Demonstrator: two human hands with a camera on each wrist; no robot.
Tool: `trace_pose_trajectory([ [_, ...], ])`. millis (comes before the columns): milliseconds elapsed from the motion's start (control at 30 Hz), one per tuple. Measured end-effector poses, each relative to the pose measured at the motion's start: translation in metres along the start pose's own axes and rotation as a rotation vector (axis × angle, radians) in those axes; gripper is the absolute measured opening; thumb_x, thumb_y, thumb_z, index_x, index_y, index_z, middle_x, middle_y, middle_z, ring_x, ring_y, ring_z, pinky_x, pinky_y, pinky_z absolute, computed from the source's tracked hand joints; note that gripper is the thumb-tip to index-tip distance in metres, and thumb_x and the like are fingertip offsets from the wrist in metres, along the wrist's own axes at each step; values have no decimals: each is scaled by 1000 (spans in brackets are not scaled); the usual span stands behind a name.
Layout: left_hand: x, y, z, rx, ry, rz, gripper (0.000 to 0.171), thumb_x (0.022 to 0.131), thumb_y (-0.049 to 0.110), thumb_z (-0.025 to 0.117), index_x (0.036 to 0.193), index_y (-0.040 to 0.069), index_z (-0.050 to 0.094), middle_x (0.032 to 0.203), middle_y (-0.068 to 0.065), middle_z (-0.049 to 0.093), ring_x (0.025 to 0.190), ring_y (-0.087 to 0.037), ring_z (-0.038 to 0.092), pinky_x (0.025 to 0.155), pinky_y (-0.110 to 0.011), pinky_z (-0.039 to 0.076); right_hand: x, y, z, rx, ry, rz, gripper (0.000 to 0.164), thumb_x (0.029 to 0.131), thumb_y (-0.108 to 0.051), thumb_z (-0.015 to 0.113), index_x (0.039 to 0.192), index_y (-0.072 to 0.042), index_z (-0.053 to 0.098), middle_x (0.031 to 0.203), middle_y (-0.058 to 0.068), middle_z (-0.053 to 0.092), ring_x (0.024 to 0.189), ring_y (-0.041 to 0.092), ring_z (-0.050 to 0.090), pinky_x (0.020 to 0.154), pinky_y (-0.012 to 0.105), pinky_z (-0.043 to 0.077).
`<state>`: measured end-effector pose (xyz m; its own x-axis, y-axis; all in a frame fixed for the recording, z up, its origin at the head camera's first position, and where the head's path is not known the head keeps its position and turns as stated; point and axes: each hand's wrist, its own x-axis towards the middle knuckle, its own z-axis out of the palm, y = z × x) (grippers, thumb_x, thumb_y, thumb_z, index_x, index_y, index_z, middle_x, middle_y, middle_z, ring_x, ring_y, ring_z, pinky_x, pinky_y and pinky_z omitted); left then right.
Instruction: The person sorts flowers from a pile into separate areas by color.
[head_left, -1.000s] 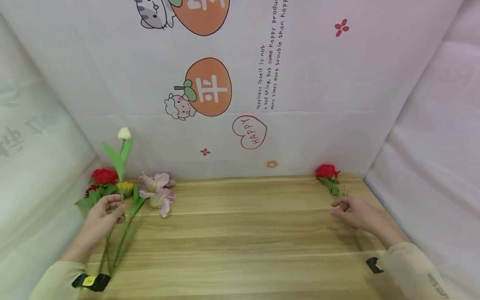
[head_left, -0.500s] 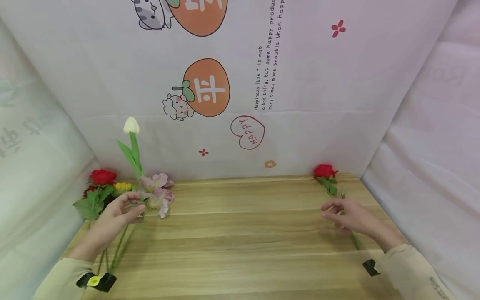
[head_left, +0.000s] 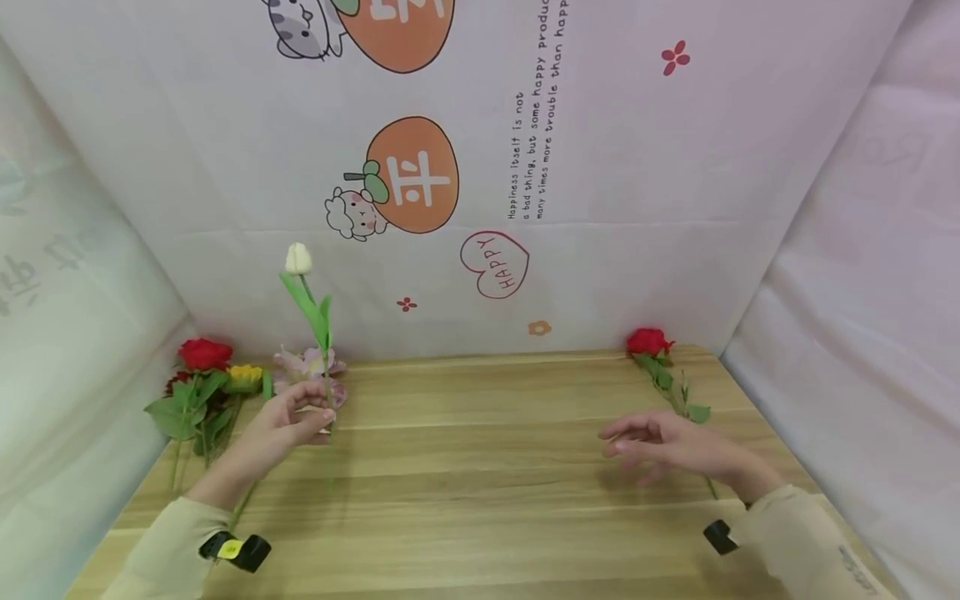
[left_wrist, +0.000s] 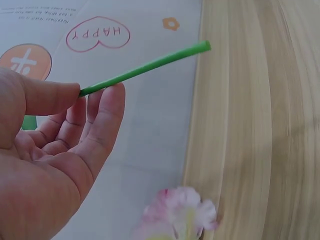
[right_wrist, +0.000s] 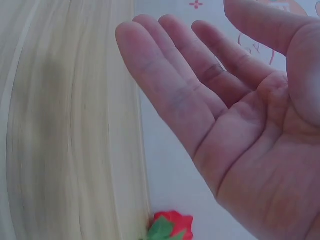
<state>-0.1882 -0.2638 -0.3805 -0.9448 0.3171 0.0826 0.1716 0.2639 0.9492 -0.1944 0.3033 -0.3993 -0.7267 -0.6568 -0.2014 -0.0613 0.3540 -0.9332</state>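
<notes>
A white tulip (head_left: pixel 298 259) with green leaves stands nearly upright in my left hand (head_left: pixel 288 421), which pinches its stem between thumb and fingers above the table. In the left wrist view the cut end of the green stem (left_wrist: pixel 150 66) sticks out past the fingertips. My right hand (head_left: pixel 671 446) hovers over the right part of the table, holding nothing, its fingers loosely extended. Beneath and beside it lies a red rose (head_left: pixel 649 342), part of whose stem the hand hides. The right wrist view shows the bare palm (right_wrist: pixel 250 145) with fingers apart from anything.
On the table's left lie a red rose (head_left: pixel 206 354), a yellow flower (head_left: pixel 244 377) and pale pink flowers (head_left: pixel 300 367), partly behind my left hand. The wooden table (head_left: pixel 480 483) meets a white printed cloth (head_left: pixel 600 250) at the back, with cloth walls on both sides.
My left hand has carried the white tulip rightward, away from the flowers on the left. My right hand has shifted left, away from the red rose's stem.
</notes>
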Motion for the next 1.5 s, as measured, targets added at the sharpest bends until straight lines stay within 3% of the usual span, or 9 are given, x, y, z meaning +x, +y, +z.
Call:
trace_pose_trajectory([
  [200,11,3,18,-35,-32,18,36,105,10,58,131,-8,41,121,-20,50,103,-26,63,87,-40,60,23,-14,11,-10,0,-33,41,108,-20,53,142,3,52,131,26,60,113,50,60,84,54,59],
  [400,25,11,43,-79,-60,6,39,104,11,60,133,-9,42,121,-22,53,105,-35,62,86,-37,60,42,-34,27,-41,-10,-71,36,107,-22,55,138,-3,58,127,20,65,110,39,66,82,54,59],
  [533,35,17,61,-115,-87,12,38,104,10,60,132,-8,43,119,-19,54,102,-31,63,87,-37,60,53,-44,39,-28,-10,-89,36,106,-22,58,136,-2,59,124,18,67,106,34,68,81,54,60],
  [667,44,23,81,-132,-109,29,38,104,9,59,134,-8,43,119,-18,55,102,-32,63,87,-36,60,65,-49,58,27,-30,-68,38,104,-23,61,136,-2,59,124,20,67,106,33,69,82,54,60],
  [1000,60,38,128,-233,-172,75,36,103,5,57,134,-9,45,117,-15,56,97,-20,63,87,-37,60,90,-54,106,183,-58,-34,43,100,-21,68,134,3,59,124,18,68,108,35,68,83,54,60],
  [1267,62,43,147,-309,-202,98,31,102,3,58,131,-7,49,113,-11,59,99,-25,64,90,-42,59,99,-53,123,239,-32,-113,34,101,-16,67,126,7,63,115,21,70,104,34,70,83,57,59],
  [1500,61,45,154,-353,-229,111,32,102,3,59,131,-8,49,112,-11,60,99,-20,65,93,-50,56,100,-52,130,261,29,-178,27,100,-14,68,112,10,61,101,14,71,88,22,70,76,47,62],
])
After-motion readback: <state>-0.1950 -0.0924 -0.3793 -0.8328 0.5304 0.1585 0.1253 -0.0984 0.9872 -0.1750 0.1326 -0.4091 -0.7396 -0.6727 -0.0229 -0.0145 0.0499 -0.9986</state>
